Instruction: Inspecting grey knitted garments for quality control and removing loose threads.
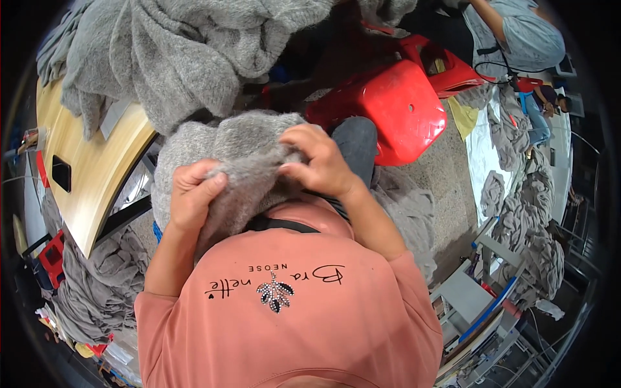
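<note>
A fuzzy grey knitted garment lies bunched across my lap, and part of it is lifted between my two hands. My left hand pinches one edge of the knit between thumb and fingers. On the other side, my right hand grips the same piece, with the fingers curled over it and the thumb underneath. The stretch of fabric between the hands is gathered and slightly blurred. Which part of the garment it is, I cannot tell.
A big heap of grey knitwear covers the far end of the wooden table, where a black phone lies. Red plastic stools stand at the far right. Another person sits beyond them. More grey garments lie at the left.
</note>
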`<move>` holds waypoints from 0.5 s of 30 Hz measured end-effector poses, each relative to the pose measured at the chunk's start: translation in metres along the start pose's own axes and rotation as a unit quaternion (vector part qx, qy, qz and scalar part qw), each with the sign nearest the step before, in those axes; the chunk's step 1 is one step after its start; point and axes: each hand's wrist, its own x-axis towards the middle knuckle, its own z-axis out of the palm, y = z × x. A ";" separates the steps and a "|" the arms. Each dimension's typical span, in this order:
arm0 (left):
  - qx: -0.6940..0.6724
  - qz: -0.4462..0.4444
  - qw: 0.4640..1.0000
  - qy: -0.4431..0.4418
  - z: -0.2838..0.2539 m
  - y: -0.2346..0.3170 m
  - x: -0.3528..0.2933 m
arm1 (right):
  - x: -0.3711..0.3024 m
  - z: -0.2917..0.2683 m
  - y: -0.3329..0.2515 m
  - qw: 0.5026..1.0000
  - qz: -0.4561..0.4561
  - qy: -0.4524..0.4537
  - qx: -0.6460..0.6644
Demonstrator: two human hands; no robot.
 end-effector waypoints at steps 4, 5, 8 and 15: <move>0.111 0.093 0.985 0.097 -0.007 0.003 0.005 | -0.050 -0.012 0.061 0.971 0.204 -0.099 0.082; 0.142 0.089 0.977 0.129 -0.007 0.005 0.006 | -0.061 -0.009 0.070 0.959 0.258 -0.063 0.096; 0.025 -0.003 0.991 0.128 -0.012 0.009 0.006 | -0.068 -0.008 0.065 0.949 0.293 0.038 0.113; -0.141 -0.084 0.984 0.073 -0.011 0.031 0.008 | -0.039 -0.064 -0.093 0.946 0.078 0.308 0.070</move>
